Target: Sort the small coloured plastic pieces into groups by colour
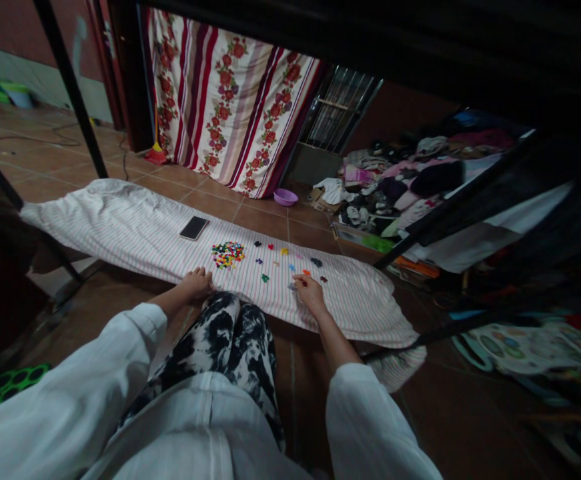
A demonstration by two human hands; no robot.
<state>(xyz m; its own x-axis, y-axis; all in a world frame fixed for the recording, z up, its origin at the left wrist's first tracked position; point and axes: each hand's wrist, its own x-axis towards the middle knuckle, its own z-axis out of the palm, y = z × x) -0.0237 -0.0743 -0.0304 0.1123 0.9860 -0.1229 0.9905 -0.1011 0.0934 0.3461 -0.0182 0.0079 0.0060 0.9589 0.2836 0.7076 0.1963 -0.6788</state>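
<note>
Fingertips pinched together, my right hand (310, 292) is over the striped cloth (135, 220), among small sorted groups of coloured pieces. A small dark red piece (303, 283) shows at its fingers; its exact kind is too small to make out. Close by are orange pieces (307, 272), blue pieces (292, 267) and grey pieces (291, 287). My left hand (197, 283) rests on the near edge of the cloth, its fingers lying on it and holding nothing I can see. Just beyond it lies a mixed multicoloured pile (228, 255) of such pieces.
A phone (194, 228) lies on the cloth left of the pile. Dark metal bars (73, 90) frame the surface. Behind hang a flowered curtain (235, 100), a purple basin (285, 197) on the floor and a heap of clothes (405, 180) at right.
</note>
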